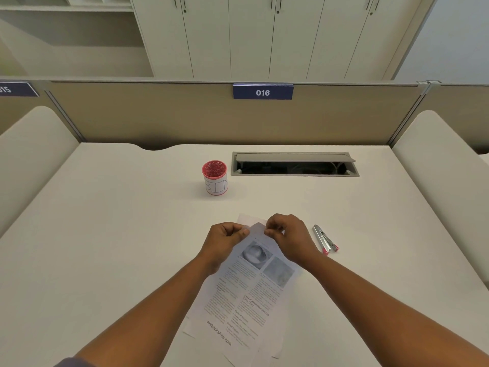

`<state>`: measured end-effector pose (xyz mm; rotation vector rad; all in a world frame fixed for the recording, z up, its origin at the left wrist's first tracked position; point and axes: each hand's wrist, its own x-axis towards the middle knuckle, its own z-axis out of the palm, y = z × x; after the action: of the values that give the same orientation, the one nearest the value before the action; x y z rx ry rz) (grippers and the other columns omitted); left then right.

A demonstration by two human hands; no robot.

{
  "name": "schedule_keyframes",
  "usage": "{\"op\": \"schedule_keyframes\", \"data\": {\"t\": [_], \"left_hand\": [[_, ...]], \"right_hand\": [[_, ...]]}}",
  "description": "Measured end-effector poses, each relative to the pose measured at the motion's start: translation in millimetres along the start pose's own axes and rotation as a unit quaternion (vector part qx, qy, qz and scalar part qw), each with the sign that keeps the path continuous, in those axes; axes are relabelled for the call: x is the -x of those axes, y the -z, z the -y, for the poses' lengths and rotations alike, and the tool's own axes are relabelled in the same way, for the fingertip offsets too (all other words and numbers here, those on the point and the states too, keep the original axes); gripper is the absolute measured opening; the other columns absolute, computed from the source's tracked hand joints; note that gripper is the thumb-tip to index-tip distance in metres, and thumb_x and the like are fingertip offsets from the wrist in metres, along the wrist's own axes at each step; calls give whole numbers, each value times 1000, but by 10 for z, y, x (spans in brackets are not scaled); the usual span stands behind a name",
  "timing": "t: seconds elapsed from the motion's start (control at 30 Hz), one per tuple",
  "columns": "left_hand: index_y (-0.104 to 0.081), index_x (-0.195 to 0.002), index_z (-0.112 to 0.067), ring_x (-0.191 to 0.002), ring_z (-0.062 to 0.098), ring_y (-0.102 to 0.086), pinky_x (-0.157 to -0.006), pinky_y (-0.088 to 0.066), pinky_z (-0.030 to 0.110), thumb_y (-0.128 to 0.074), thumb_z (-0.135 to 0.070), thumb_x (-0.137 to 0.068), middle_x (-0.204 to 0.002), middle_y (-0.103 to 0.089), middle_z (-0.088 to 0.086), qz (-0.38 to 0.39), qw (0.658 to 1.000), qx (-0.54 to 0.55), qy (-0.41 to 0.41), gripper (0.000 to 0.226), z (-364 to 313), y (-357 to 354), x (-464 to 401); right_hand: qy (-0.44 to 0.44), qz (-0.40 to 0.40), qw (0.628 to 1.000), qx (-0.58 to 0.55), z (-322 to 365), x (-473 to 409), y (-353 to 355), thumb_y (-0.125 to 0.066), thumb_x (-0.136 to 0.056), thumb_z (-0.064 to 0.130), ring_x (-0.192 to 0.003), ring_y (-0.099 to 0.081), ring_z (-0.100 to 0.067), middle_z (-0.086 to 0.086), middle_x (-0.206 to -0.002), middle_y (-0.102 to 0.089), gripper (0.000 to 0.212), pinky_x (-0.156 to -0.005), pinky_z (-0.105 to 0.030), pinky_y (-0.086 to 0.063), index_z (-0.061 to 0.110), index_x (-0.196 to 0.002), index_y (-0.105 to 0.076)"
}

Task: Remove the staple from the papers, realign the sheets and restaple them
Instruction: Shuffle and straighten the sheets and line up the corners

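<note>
A stack of printed papers (246, 295) lies skewed on the white desk, its sheets fanned out of line at the bottom. My left hand (225, 241) pinches the top left corner of the sheets. My right hand (287, 235) pinches the top edge just beside it, fingertips close to the left hand's. The staple itself is too small to make out under the fingers. A silver stapler with pink ends (325, 239) lies on the desk just right of my right hand, untouched.
A pink-rimmed cup (215, 178) labelled "BIN", holding small bits, stands behind the papers. A cable slot (295, 165) with its lid raised is set into the desk at the back right. Padded dividers flank the desk (105, 234).
</note>
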<state>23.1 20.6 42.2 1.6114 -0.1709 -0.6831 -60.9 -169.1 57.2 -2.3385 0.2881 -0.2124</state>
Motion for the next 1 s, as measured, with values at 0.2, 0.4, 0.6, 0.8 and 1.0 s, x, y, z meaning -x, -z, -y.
{"op": "schedule_keyframes", "data": {"t": [0.2, 0.4, 0.6, 0.8, 1.0], "left_hand": [[-78, -96, -12, -86, 25, -67, -79, -57, 40, -72, -24, -94, -98, -78, 10, -33, 999, 33, 13, 14, 68, 62, -58], [-78, -101, -15, -87, 23, -71, -79, -59, 38, -66, -21, -99, -99, -79, 7, -11, 1000, 24, 4, 13, 34, 6, -23], [-78, -105, -15, -86, 24, -74, -76, -61, 37, -67, -26, -98, -99, -79, 7, 16, 1000, 11, 10, 17, -20, -10, -3], [-80, -99, -19, -89, 28, -74, -74, -59, 37, -67, -27, -98, -96, -80, 3, 9, 1000, 5, 20, 15, -16, -10, -26], [-80, -92, -12, -83, 22, -70, -67, -56, 32, -69, -11, -94, -94, -79, 5, 6, 1000, 10, 23, 12, -23, 25, -46]], "right_hand": [[27, 14, 1000, 2, -104, 19, -1, -71, -89, 15, -81, -58, -13, 14, -81, -70, 11, -74, -39, -50, 26, -86, -72], [70, 19, 997, 37, 38, 45, -38, -70, -91, 23, -96, -54, -15, 15, -99, -66, 3, -88, -37, -44, 26, -91, -69], [8, 15, 999, 48, 144, 12, -40, -68, -93, 27, -91, -58, -9, 9, -97, -72, 7, -81, -25, -44, 23, -95, -74], [-16, 34, 999, 36, 166, 14, -18, -72, -90, 24, -83, -62, -5, 13, -86, -68, 2, -74, -19, -47, 23, -88, -71], [-5, 53, 998, 16, 127, 26, -13, -73, -89, 19, -80, -62, -3, 10, -86, -70, 3, -74, -15, -47, 21, -87, -72]]}}
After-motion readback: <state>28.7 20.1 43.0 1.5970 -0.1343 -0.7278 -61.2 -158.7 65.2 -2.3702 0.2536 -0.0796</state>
